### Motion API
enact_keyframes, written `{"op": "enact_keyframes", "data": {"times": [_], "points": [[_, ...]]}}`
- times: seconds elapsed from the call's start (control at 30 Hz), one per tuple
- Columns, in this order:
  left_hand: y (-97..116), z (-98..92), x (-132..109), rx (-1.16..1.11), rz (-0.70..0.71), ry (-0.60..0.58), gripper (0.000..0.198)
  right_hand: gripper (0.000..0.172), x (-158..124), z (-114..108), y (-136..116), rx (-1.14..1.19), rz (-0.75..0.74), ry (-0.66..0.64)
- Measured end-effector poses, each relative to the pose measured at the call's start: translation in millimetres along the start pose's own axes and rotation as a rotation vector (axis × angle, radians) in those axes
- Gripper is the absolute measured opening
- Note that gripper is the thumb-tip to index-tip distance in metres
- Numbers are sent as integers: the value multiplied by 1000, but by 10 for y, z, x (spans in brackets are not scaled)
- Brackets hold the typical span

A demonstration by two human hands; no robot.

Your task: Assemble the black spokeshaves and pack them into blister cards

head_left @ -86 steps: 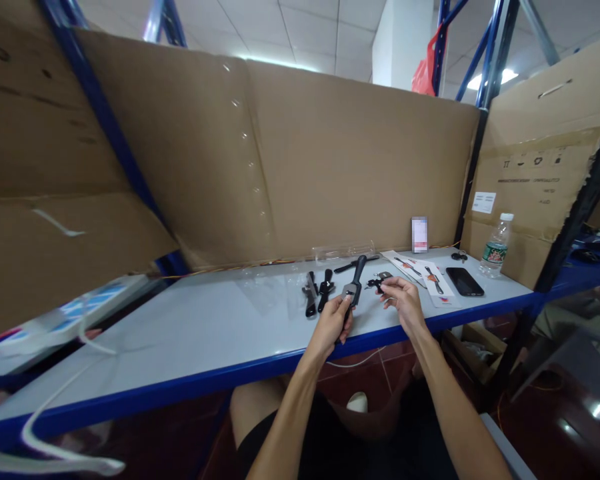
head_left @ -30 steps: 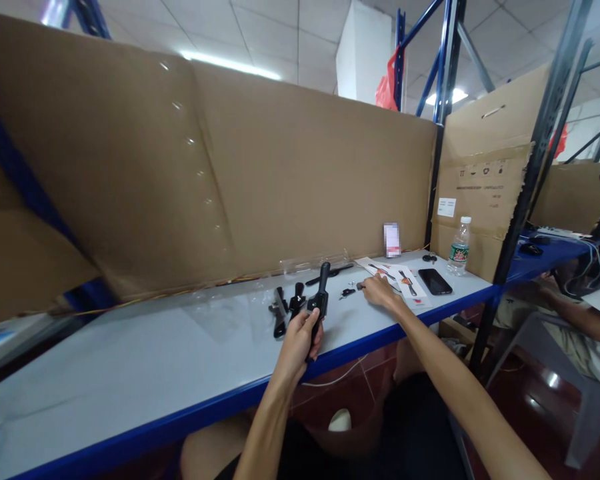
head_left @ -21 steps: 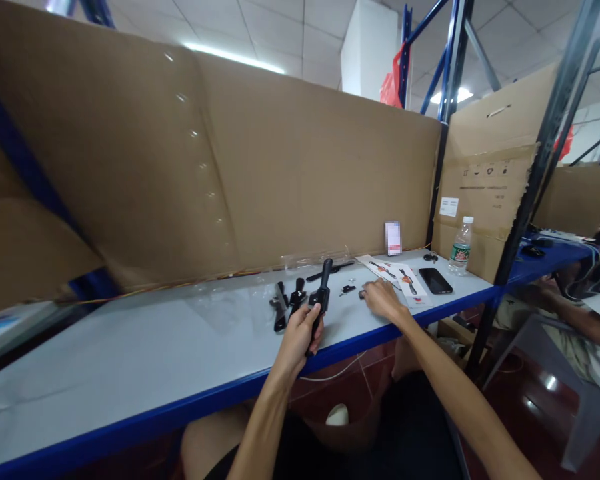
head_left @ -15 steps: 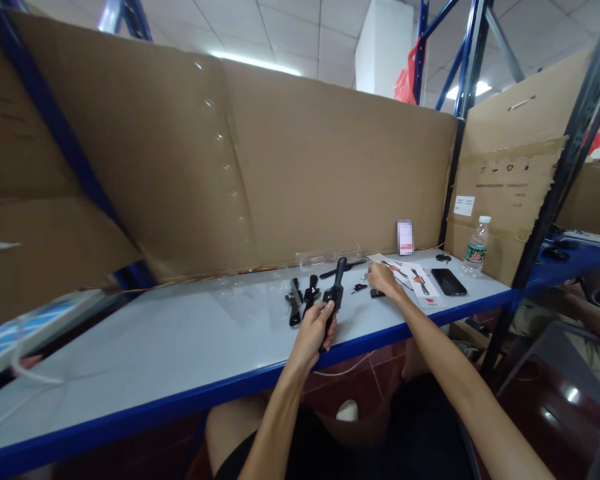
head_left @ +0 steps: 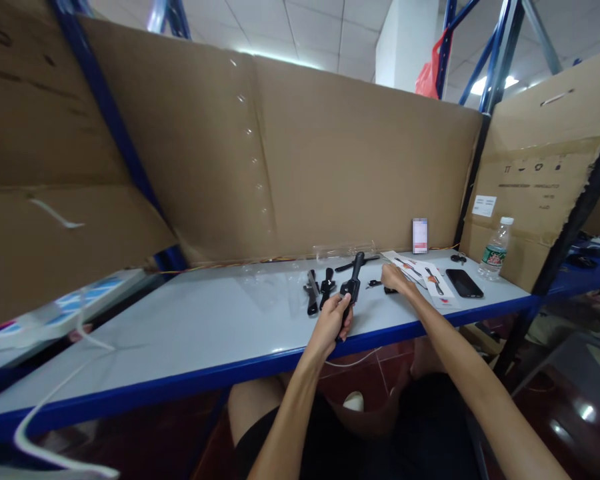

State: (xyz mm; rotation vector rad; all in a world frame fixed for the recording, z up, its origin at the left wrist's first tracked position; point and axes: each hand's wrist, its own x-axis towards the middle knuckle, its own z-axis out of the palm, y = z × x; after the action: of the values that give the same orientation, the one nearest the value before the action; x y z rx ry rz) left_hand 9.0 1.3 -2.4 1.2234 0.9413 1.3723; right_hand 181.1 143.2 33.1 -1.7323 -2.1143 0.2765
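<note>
Tool (head_left: 351, 287) partly hidden in left hand (head_left: 334, 319); right hand (head_left: 395, 277): grip unclear.

From the head, one camera looks forward and down over the nearby bench (head_left: 205, 327), lower right apparently blurred.

Bare hands (head_left: 334, 319), bare forearms (head_left: 307, 380), black shorts (head_left: 427, 423), bare knee (head_left: 253, 403), off-white round-toed shoe (head_left: 353, 401)

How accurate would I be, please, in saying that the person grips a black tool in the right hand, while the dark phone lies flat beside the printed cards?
Not quite: the head view shows the black tool gripped in the left hand, not the right hand. The dark phone does lie flat beside the printed cards.
</note>
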Motion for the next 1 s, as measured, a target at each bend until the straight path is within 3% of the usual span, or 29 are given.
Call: {"op": "enact_keyframes", "data": {"times": [0.1, 0.2, 0.37, 0.57, 0.83, 1.0], "points": [[-8, -3, 6, -9, 1, -3, 53, 13, -29, -85, 11, 140, -20, 70], [-21, -4, 24, -14, -9, -5, 53, 19, -140, -180, -22, 327, -76, 119], [-38, -9, 64, 2, -23, 25, 52, 9, -530, -222, -295, 852, -360, 56], [-61, -18, 79, 20, -48, 46, 51, 10, -742, -117, -689, 458, -479, 185], [-75, -12, 118, 28, -46, 58, 47, 10, -657, -60, -719, 272, -484, 167], [-77, -10, 134, 42, -60, 52, 43, 17, -737, -51, -758, 21, -590, 172]]}}
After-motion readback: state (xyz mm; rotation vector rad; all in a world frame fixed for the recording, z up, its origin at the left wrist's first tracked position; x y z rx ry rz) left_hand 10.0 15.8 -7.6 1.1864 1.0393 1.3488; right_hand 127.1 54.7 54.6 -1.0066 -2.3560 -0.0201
